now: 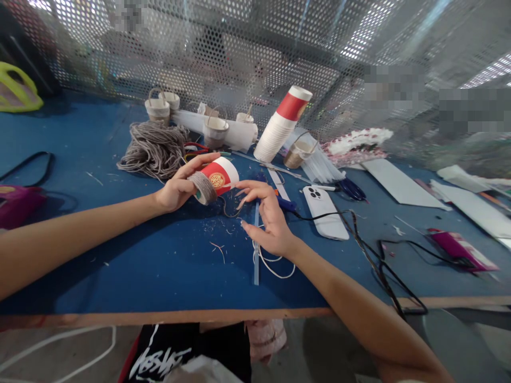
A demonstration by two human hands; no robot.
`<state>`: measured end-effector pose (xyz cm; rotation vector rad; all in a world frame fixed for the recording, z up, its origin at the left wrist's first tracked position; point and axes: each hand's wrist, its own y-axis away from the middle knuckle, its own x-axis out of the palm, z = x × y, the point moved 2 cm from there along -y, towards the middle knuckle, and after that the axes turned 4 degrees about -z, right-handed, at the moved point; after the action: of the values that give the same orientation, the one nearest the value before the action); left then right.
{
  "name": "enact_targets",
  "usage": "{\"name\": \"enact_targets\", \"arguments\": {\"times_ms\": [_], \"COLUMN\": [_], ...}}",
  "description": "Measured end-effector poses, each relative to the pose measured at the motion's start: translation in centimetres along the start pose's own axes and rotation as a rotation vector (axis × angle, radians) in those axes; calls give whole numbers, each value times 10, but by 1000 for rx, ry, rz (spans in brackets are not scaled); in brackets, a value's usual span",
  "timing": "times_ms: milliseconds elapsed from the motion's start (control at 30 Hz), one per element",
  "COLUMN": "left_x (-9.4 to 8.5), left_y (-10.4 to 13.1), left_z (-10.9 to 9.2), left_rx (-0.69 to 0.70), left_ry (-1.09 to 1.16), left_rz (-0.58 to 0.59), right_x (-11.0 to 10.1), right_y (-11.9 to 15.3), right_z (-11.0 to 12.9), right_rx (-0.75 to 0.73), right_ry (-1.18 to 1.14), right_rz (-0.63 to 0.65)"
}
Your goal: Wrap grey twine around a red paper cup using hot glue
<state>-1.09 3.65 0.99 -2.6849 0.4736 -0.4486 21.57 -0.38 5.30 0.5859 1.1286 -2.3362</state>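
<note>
My left hand (179, 182) is wrapped round a red and white paper cup (223, 174), which lies tilted on its side with its rim toward the right. Grey-brown cord (203, 188) is wound round the cup's lower end, and a loose strand hangs from it over the table. Just right of the cup is my right hand (265, 215), its fingers spread and curved, with a fingertip at the cup's rim. Under that hand lie a clear glue stick (256, 268) and a loop of white string (281, 276).
On the blue table (159, 276) are a cord bundle (154, 149), a leaning cup stack (275, 133), small handled baskets (215, 131), and clear sticks (321, 162). A white phone (325, 213), black cables (363, 250) and white boards (403, 181) lie to the right.
</note>
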Motion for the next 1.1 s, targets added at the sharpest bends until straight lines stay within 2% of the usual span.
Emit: {"name": "enact_targets", "arguments": {"times_ms": [100,233,433,667,933,1100], "left_x": [0,0,2,0,-1,0], "left_y": [0,-1,0,-1,0,0], "left_z": [1,1,-1,0,1,0], "left_rx": [-5,11,-5,19,11,8], "left_ry": [28,66,71,35,-27,-6], "left_rz": [22,0,-26,-4,-2,-13], "right_x": [-1,-1,1,-3,-1,-2], "right_y": [0,-4,-4,-4,-5,-3], "right_z": [1,9,10,9,10,7], "right_rx": [-22,-5,32,7,2,-36], "right_ry": [15,96,107,80,109,70], "right_rz": [-28,54,96,-17,56,-29]}}
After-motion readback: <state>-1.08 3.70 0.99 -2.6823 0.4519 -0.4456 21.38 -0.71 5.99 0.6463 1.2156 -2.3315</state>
